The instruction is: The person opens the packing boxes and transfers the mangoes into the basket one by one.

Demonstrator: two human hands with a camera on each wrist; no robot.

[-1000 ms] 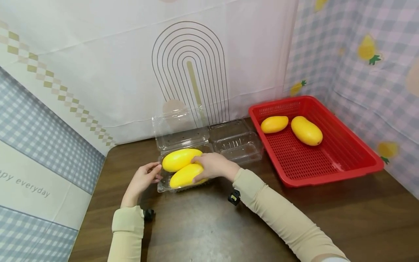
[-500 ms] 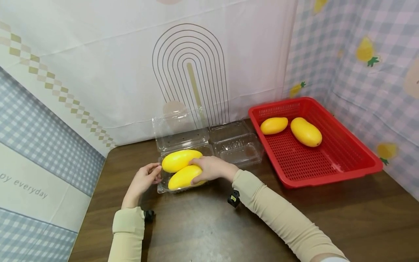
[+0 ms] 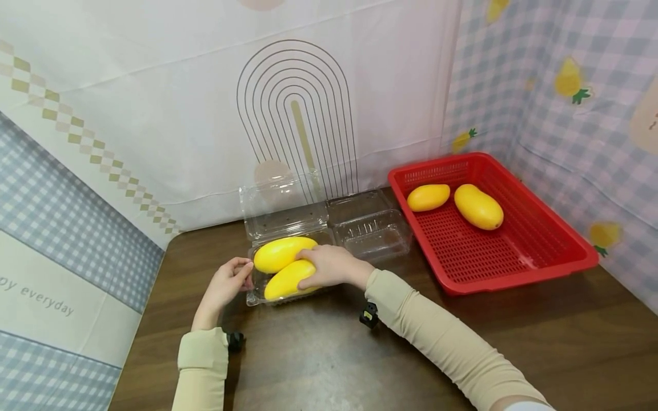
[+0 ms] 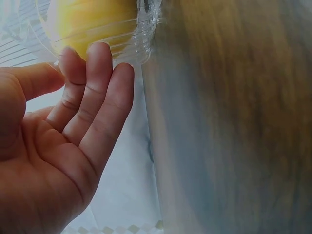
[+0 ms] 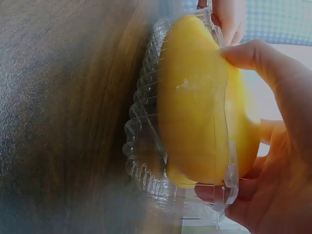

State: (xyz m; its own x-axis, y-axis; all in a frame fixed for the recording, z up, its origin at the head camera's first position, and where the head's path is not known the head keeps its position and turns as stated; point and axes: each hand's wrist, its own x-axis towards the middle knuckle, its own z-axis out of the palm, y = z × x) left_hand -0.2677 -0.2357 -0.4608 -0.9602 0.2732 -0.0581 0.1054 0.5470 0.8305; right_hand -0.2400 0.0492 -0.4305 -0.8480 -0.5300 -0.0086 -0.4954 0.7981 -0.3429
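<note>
Two yellow mangoes lie side by side in an open clear plastic clamshell container (image 3: 253, 298); its lid (image 3: 283, 214) stands raised against the wall. My right hand (image 3: 331, 267) grips the front mango (image 3: 285, 279) by its right end, with the thumb over its near side. In the right wrist view this mango (image 5: 192, 107) shows through the ribbed clear wall. The back mango (image 3: 283, 255) touches my right fingers or lies just beside them; I cannot tell which. At the container's left edge my left hand (image 3: 223, 285) pinches the rim between thumb and index finger, the other fingers extended.
A second clear clamshell (image 3: 372, 237) stands open right of the first. Beyond it, a red plastic basket (image 3: 519, 279) holds two more mangoes, a smaller one (image 3: 428, 197) and a larger one (image 3: 478, 207). Cloth-covered walls border the wooden table (image 3: 308, 354).
The front mango has shifted slightly to the left and settled within the container, my right hand moving with it. My left hand stays at the rim.
</note>
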